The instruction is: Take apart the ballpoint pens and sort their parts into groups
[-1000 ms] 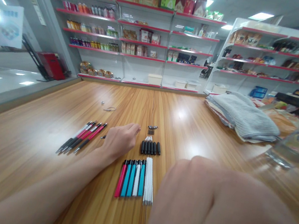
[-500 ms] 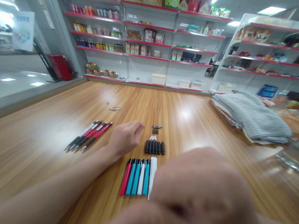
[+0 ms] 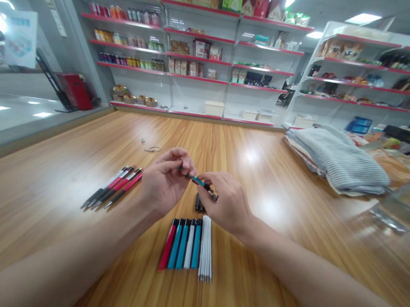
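A teal and black pen barrel (image 3: 197,180) is held slantwise between my two hands above the table. My left hand (image 3: 165,181) is closed, with thumb and fingertips pinched around its left end. The fingers of my right hand (image 3: 230,201) are wrapped over its other end, where a black part shows. Below my right hand lie black rubber grips (image 3: 200,203), mostly hidden by it. Nearer to me, red, teal and white pen barrels (image 3: 182,246) lie in a row, touching several thin white refills (image 3: 206,252) on their right.
Several pens (image 3: 114,188) with black grips lie to the left of my left arm. A small ring-like piece (image 3: 153,149) lies farther back. At the right are folded striped cloths (image 3: 345,155) and a clear container (image 3: 407,201). Stocked shelves (image 3: 192,58) stand behind the table.
My right hand has moved from close to the camera forward to my left hand. The teal pen barrel now shows between them. My left hand has turned, its palm facing more inward.
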`<state>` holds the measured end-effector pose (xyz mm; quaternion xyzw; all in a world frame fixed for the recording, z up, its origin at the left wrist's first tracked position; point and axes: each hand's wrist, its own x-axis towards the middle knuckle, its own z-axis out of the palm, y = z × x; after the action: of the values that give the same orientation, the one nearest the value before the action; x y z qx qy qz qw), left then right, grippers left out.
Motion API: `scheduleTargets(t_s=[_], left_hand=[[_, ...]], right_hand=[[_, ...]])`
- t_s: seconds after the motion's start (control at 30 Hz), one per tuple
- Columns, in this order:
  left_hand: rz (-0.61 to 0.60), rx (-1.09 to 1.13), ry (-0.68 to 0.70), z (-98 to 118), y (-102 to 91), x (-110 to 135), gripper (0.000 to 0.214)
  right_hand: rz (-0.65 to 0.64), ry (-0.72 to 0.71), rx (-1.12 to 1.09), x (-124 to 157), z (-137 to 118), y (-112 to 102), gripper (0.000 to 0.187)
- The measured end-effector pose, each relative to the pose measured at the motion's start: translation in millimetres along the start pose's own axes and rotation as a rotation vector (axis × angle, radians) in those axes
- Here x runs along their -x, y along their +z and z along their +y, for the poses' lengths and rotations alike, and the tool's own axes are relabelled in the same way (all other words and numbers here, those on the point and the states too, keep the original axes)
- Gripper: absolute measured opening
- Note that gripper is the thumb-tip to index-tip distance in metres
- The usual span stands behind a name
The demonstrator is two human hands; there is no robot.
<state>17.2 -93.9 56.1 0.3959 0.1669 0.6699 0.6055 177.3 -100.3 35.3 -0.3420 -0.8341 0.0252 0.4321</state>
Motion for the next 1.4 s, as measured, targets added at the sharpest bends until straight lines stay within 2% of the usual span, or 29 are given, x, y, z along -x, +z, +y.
scheduleTargets(t_s=[0.07,0.2,0.3,0.43,0.8,0.93,1.23,1.3,1.4], left_hand=[[0.034,-0.006,-0.06,-12.5,-15.2,-3.6,0.023],[0.03,-0.081,-0.21,-27.7,-36.4,-8.1,0.033],[-0.013,-0.145,-0.275,-30.1,-44.8,-9.8,0.026],[0.008,-0.232,-0.322,-30.5,-52.1,-11.9,0.025],[-0.144,-0.518,-0.299,-35.4,-52.7,-7.7,0.027],[-0.168,-0.558,-0.292,-34.8,-52.7,-7.9,0.028],[-0.173,-0.628,-0.288,-34.0,-49.1,-7.6,0.028],[-0.15,-0.718,-0.255,-34.0,-48.9,-7.5,0.029],[-0.082,-0.992,-0.133,-32.3,-50.4,-7.7,0.028]], right_hand=[[0.053,0.005,-0.032,1.4,15.0,4.8,0.016],[0.142,0.129,-0.096,2.2,36.5,7.6,0.018],[0.166,0.16,-0.119,2.2,40.8,7.0,0.017],[0.161,0.157,-0.145,2.8,39.2,6.7,0.017],[0.194,0.389,-0.543,2.5,39.9,11.8,0.031],[0.22,0.431,-0.539,1.1,41.0,12.8,0.03],[0.301,0.423,-0.521,0.2,48.3,15.5,0.028],[0.335,0.437,-0.517,-0.7,50.9,15.8,0.03],[0.369,0.497,-0.472,-1.4,55.7,16.0,0.036]])
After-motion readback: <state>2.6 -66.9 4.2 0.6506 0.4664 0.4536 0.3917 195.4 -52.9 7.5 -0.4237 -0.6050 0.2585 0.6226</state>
